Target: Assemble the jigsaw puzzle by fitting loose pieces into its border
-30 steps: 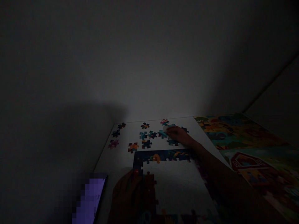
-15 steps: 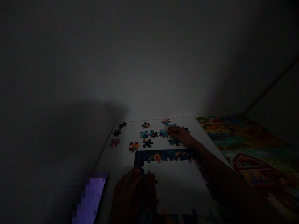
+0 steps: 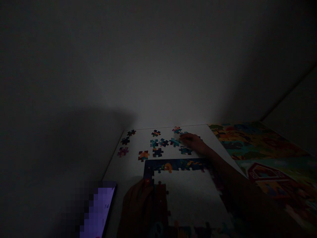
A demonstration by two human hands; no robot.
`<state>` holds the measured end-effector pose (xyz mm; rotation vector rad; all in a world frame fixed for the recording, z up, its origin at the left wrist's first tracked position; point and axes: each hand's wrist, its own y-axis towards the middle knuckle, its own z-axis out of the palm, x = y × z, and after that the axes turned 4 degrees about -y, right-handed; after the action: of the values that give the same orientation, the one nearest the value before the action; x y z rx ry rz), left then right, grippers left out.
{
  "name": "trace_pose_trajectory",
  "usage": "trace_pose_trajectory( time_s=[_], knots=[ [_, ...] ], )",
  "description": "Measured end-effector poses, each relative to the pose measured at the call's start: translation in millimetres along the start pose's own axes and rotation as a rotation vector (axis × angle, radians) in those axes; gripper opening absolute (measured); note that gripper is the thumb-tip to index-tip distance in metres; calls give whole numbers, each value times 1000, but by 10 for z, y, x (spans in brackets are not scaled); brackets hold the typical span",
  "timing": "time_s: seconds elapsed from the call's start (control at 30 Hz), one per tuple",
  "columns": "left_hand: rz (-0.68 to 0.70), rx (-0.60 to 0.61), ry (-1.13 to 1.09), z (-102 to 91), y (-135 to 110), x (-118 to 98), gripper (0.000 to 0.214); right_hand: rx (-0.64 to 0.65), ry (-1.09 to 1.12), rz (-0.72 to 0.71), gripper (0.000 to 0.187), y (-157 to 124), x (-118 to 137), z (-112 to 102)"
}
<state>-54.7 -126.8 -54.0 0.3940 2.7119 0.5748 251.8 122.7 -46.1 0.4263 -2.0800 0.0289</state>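
Note:
My right hand (image 3: 193, 141) lies over a cluster of loose jigsaw pieces (image 3: 163, 142), its fingertips at a teal piece (image 3: 183, 134). Whether it grips one is too dark to tell. Several more pieces are scattered across the white board (image 3: 126, 165). Below them is a dark blue assembled puzzle border (image 3: 175, 165), running across and then down its left side. My left hand (image 3: 136, 206) sits in shadow at that left side, close to a red-marked piece (image 3: 148, 181).
A colourful farm-picture puzzle box lid (image 3: 260, 147) lies to the right of the board. A lit tablet (image 3: 97, 208), partly blurred out, stands at the lower left. A plain wall rises behind the board. The room is very dim.
The whole view has drifted slightly, shifting the board and pieces rightward in the picture. Neither hand has visibly moved relative to the pieces.

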Motion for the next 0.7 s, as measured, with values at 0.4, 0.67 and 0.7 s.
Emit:
trace_pose_trajectory(
  time_s=[0.4,0.67,0.7],
  knots=[
    [-7,-101,-31,111,-10,15,32,-492,157,267,28,10,-232,-283],
    [8,-95,-41,102,7,42,33,-445,97,263,28,-14,-191,-279],
    [9,-88,-39,96,9,43,33,-438,90,262,28,-16,-193,-280]
  ],
)
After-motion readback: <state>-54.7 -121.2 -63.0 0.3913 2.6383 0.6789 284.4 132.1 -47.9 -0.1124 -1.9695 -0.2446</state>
